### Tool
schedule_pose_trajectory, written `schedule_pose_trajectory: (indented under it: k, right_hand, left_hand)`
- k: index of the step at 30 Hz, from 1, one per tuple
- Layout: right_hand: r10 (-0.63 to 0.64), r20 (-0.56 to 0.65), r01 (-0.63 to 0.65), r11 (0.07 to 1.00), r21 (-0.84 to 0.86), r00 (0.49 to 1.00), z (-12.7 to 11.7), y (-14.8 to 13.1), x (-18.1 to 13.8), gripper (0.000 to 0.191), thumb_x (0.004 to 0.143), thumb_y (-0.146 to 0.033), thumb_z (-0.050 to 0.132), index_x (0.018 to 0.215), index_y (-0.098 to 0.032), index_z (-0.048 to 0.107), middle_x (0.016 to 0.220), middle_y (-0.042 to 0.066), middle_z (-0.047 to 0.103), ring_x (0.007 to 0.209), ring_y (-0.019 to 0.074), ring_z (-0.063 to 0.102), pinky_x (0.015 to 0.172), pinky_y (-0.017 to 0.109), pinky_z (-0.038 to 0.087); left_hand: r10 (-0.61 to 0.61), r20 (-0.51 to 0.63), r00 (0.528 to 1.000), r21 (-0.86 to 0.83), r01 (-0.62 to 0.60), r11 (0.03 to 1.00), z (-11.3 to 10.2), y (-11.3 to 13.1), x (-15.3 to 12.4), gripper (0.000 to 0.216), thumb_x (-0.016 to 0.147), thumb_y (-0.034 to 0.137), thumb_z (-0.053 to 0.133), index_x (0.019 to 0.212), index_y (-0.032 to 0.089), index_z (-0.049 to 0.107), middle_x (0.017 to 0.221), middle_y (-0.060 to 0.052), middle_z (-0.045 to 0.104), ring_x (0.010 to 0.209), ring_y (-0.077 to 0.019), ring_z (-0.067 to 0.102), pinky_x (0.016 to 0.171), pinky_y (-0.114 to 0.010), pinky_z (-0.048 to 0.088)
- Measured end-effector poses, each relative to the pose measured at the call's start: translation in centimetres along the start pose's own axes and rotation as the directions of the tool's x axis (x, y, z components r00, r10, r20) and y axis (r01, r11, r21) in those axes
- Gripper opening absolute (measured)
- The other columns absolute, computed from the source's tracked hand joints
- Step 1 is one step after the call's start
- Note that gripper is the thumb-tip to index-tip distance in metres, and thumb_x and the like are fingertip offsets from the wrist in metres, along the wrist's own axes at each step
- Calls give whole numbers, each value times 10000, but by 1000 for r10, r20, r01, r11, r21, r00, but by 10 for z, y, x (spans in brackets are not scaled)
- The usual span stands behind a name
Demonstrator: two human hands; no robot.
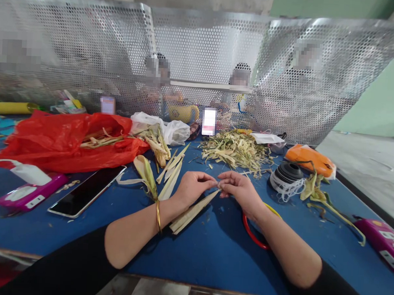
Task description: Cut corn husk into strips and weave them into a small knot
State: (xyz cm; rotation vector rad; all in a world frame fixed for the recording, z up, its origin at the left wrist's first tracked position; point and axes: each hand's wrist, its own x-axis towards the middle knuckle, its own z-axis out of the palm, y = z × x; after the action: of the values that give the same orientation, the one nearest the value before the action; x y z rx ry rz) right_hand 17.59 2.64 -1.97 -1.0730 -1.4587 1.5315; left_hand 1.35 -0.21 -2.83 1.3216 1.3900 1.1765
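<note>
My left hand [193, 188] and my right hand [239, 189] meet over the middle of the blue table, fingertips pinched close together. Between them they grip the narrow tip of a dried corn husk [194, 213], whose wide, pale end slants down to the left beneath my left wrist. The exact point of the pinch is small and partly hidden by fingers. Just left of my left hand lie loose husk leaves [172, 177] and a greenish husk [146, 173]. Under my right forearm, a red and yellow ring [250, 232] rests on the table.
A red plastic bag [63, 137], a phone [87, 192] and a purple power strip [35, 192] are on the left. Behind my hands lies a heap of shredded husk [238, 149]. A black spool [287, 175] stands right. A perforated metal screen [208, 43] separates me from other people.
</note>
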Motion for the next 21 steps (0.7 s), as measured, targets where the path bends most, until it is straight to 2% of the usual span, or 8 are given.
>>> schedule_pose_trajectory:
  k: [6,11,14,17,21]
  right_hand:
    - [-4,-2,4,999,33,1000,-4,-3,-1,305,593,-241,700,877,-167,617,694,-18,663,491,81,570,505,221,445]
    - [-9,6,9,998,63,1000,-7,-7,-2,298,588,-229,705,872,-168,634,696,-19,659,518,88,583,572,247,483]
    - [-18,-12,18,998,66,1000,-9,-8,-2,288,587,-226,700,865,-171,652,693,-16,655,530,92,581,591,258,484]
    - [24,-43,-21,998,59,999,-8,-7,-1,275,586,-215,671,856,-163,676,675,-12,642,539,98,575,589,256,471]
    - [104,-48,-106,994,-37,993,-6,-3,-1,236,628,-229,595,824,-147,698,510,-28,565,465,98,495,507,241,398]
  left_hand:
    - [-107,-7,994,-107,105,989,-2,-1,4,154,709,318,661,701,164,664,642,7,624,590,-118,535,555,-233,433]
    - [-120,-148,982,12,123,992,-3,-6,8,133,763,266,582,673,168,597,573,31,513,542,-106,463,500,-219,364]
    - [-128,-194,973,34,137,990,-4,-6,10,149,784,262,561,670,168,580,581,30,508,545,-105,457,504,-221,354]
    - [-169,-197,966,-38,165,986,-4,-4,9,146,787,263,561,675,169,564,598,27,527,556,-108,477,506,-223,359]
    - [-213,-154,965,-141,192,971,-2,3,5,144,788,255,558,678,161,562,663,6,582,582,-103,511,504,-214,361]
